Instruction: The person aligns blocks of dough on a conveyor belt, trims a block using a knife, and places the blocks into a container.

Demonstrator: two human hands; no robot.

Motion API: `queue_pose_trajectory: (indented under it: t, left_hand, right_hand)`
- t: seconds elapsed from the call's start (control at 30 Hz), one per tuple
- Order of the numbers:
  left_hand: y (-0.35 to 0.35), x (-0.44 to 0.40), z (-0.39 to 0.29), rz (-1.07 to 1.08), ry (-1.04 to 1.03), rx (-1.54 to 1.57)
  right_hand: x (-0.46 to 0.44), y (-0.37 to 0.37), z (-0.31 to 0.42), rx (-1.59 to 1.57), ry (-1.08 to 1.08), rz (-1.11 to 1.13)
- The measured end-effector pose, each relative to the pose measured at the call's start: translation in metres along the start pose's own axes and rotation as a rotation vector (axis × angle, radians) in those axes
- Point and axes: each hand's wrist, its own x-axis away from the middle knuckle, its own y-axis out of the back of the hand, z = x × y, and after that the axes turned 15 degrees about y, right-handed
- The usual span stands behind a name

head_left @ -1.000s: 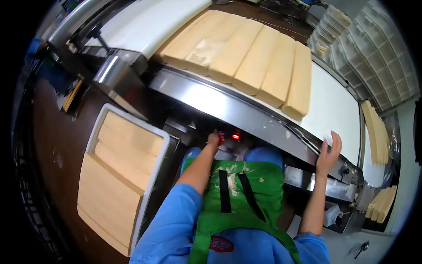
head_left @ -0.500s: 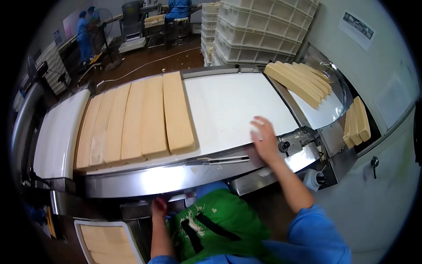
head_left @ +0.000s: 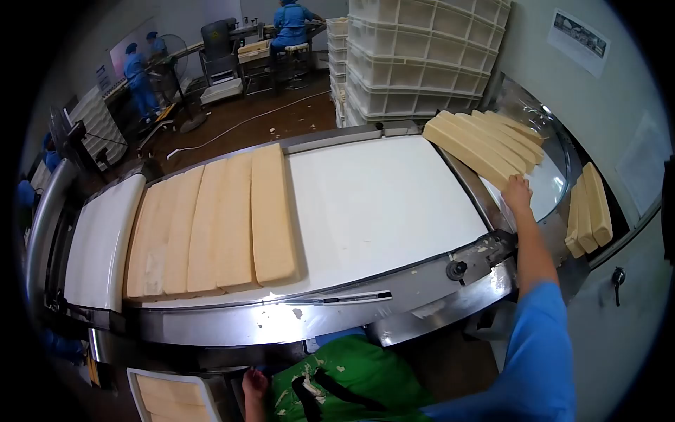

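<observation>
At the right end of the machine, my right hand (head_left: 519, 193) is closed on the near end of a long pale-yellow block (head_left: 471, 150), the outermost of several fanned out on a round steel-rimmed surface (head_left: 548, 184). My left hand (head_left: 254, 385) hangs low in front of the machine, beside my green apron (head_left: 351, 376), fingers curled and nothing visible in them. Similar blocks (head_left: 211, 225) lie side by side across the left part of the white belt (head_left: 373, 197).
A white crate (head_left: 133, 387) of pale slabs stands below at left. Several more blocks (head_left: 590, 207) lean at far right. A thin knife-like tool (head_left: 351, 298) lies on the metal front edge. Stacked white crates (head_left: 422, 67) rise behind. People in blue (head_left: 292, 24) work at the back.
My right hand has moved from above the white belt rightward to the fanned blocks and taken hold of one end. My left hand stays low. The view has shifted slightly.
</observation>
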Motion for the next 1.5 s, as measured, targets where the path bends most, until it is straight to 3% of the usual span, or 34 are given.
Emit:
queue_pose_trajectory:
  t: [0.13, 0.2, 0.33, 0.4, 0.5, 0.53, 0.57, 0.63, 0.77, 0.83, 0.87, 1.03, 1.13, 1.2, 1.3, 1.4, 1.47, 1.5]
  left_hand:
    - [-0.054, -0.011, 0.022, -0.031, 0.021, 0.005]
    - [-0.073, -0.014, 0.033, -0.004, -0.012, -0.006]
    - [-0.083, -0.031, 0.037, 0.042, 0.085, -0.113]
    - [-0.083, -0.028, 0.042, 0.042, 0.085, -0.135]
    - [-0.08, -0.023, 0.047, 0.029, 0.06, -0.131]
    - [-0.072, -0.03, 0.049, 0.05, 0.076, -0.116]
    - [-0.064, -0.036, 0.049, 0.069, 0.091, -0.102]
    - [-0.059, -0.036, 0.052, 0.072, 0.109, -0.099]
    - [-0.059, -0.033, 0.055, 0.014, 0.123, -0.045]
    - [-0.06, -0.031, 0.054, 0.026, 0.118, -0.024]
    - [-0.06, -0.03, 0.053, 0.011, 0.111, -0.031]
    - [-0.067, -0.021, 0.046, -0.028, 0.096, -0.048]
    - [-0.071, -0.021, 0.045, -0.033, 0.076, -0.116]
    - [-0.073, -0.023, 0.047, 0.033, 0.103, -0.045]
    - [-0.073, -0.02, 0.045, 0.018, 0.106, -0.123]
    - [-0.07, -0.013, 0.045, -0.026, 0.087, -0.127]
    - [-0.068, -0.01, 0.042, -0.069, 0.066, -0.127]
    - [-0.067, -0.013, 0.042, -0.066, 0.068, -0.126]
  right_hand:
    - [0.034, 0.017, 0.008, -0.115, 0.215, -0.066]
    - [0.057, -0.005, 0.008, -0.626, 0.453, -0.352]
    - [0.078, 0.009, 0.02, -0.73, 0.397, -0.356]
    - [0.067, 0.005, -0.004, -1.32, -0.025, -0.048]
    - [0.065, -0.003, 0.024, -1.165, 0.057, -0.244]
    - [0.066, -0.008, 0.05, -0.496, 0.418, -0.52]
    - [0.07, -0.005, 0.064, -0.5, 0.427, -0.52]
    - [0.099, 0.053, 0.122, -0.383, 0.319, -0.117]
    - [0.105, 0.062, 0.173, -0.564, 0.347, -0.019]
    - [0.11, 0.052, 0.196, -1.236, 0.399, -0.022]
    - [0.121, 0.056, 0.21, -1.39, 0.387, 0.011]
    - [0.149, 0.05, 0.319, -1.592, 0.441, 0.246]
    - [0.163, 0.077, 0.375, -1.554, 0.518, 0.25]
    - [0.159, 0.098, 0.379, -0.805, 0.661, 0.119]
    - [0.131, 0.079, 0.336, -0.887, 0.746, -0.088]
    - [0.056, 0.023, 0.235, -0.705, 0.524, -0.55]
    - [0.008, 0.0, 0.136, -0.381, 0.215, -0.264]
    - [-0.01, -0.012, 0.089, -0.251, 0.106, -0.313]
